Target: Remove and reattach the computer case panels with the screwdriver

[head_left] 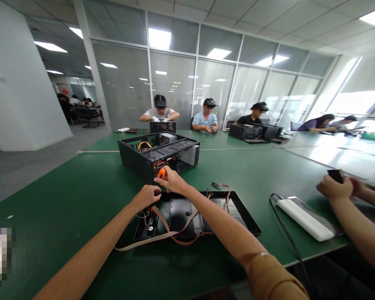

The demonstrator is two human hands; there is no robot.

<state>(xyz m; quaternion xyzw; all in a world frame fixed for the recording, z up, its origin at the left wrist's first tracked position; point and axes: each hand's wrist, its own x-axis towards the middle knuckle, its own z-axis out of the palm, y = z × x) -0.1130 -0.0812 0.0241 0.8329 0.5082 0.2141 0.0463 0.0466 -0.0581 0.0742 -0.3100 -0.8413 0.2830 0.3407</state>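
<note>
An open black computer case [150, 156] stands on the green table [81, 191] in front of me. My right hand [171, 180] is closed on an orange-handled screwdriver [161, 173] held against the case's near corner. My left hand [147, 196] is curled shut just below it, at the edge of a flat black case panel [237, 212] with ribbon cables [162, 233] lying across it. What the left fingers pinch is hidden.
A person's hands [339, 186] at the right hold a dark phone, beside a white power bank [304, 218] with a black cable [284, 233]. Three people sit at the far side with other computer cases [250, 131]. Glass partition walls stand behind them.
</note>
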